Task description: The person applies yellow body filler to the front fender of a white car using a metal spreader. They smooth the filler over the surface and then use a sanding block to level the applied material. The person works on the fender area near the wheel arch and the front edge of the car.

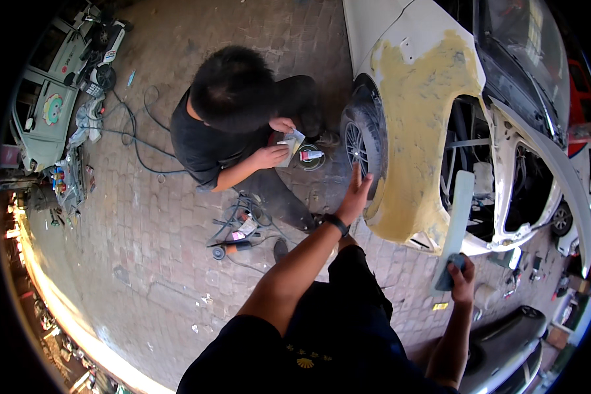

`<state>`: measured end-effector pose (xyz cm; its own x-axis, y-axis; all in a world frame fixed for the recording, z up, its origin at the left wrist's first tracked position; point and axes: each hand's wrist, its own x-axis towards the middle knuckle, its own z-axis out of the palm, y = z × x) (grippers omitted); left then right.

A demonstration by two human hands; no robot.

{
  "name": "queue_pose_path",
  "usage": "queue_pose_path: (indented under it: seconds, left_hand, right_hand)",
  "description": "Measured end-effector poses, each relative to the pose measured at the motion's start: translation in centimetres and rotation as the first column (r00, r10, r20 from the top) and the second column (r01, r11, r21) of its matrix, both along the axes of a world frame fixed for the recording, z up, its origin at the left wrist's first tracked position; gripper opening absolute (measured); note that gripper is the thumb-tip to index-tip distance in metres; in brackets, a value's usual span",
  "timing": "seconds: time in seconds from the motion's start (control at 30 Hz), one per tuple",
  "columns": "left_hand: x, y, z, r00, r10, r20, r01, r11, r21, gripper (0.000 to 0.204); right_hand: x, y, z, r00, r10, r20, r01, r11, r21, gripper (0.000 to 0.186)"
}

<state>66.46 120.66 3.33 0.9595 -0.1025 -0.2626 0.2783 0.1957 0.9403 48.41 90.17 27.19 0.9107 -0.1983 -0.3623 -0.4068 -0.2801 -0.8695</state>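
My left hand (357, 197) reaches toward a car wheel (354, 138), fingers extended and apart, holding nothing; it is beside the fender (417, 85), coated in patchy yellow filler. Whether it touches anything is unclear. My right hand (461, 281) grips the dark handle of a long pale green board (461, 197), held upright in the picture beside the lower body panel, which has an opening with exposed dark parts behind it. A crouching co-worker (207, 148) holds a flat pale palette and a small card over a round tin (312, 159) with a tube on it.
Hoses and a cable (240, 213) lie on the brick paving (164, 256), with an angle grinder (223, 251) among them. A green vehicle (43, 111) and scooter (106, 59) stand at left. A loose curved trim (558, 171) juts from the white car. A grey car (505, 345) is at lower right.
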Motion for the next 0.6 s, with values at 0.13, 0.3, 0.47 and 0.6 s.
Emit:
queue_pose_path:
  seconds: [0.13, 0.3, 0.47, 0.6]
  left_hand:
    - [9.5, -7.8, -3.7, 0.994, 0.106, 0.001, -0.106, 0.994, 0.023, 0.086]
    - [18.7, -13.2, -8.7, 0.976, 0.216, 0.018, -0.217, 0.973, 0.073, 0.077]
    - [24.9, -12.1, -9.3, 0.972, 0.215, 0.098, -0.22, 0.974, 0.05, 0.077]
    - [25.8, -11.4, -9.3, 0.965, 0.219, 0.143, -0.225, 0.974, 0.028, 0.077]
  right_hand:
    - [4.2, -1.2, -1.1, 0.99, 0.109, -0.09, -0.111, 0.993, -0.026, 0.033]
    - [7.7, -5.5, -1.6, 0.977, 0.086, -0.197, -0.083, 0.996, 0.021, 0.045]
    - [9.1, -10.0, -3.1, 0.979, 0.044, -0.2, -0.037, 0.998, 0.041, 0.064]
    - [10.7, -11.6, -3.8, 0.965, 0.114, -0.238, -0.092, 0.991, 0.1, 0.067]
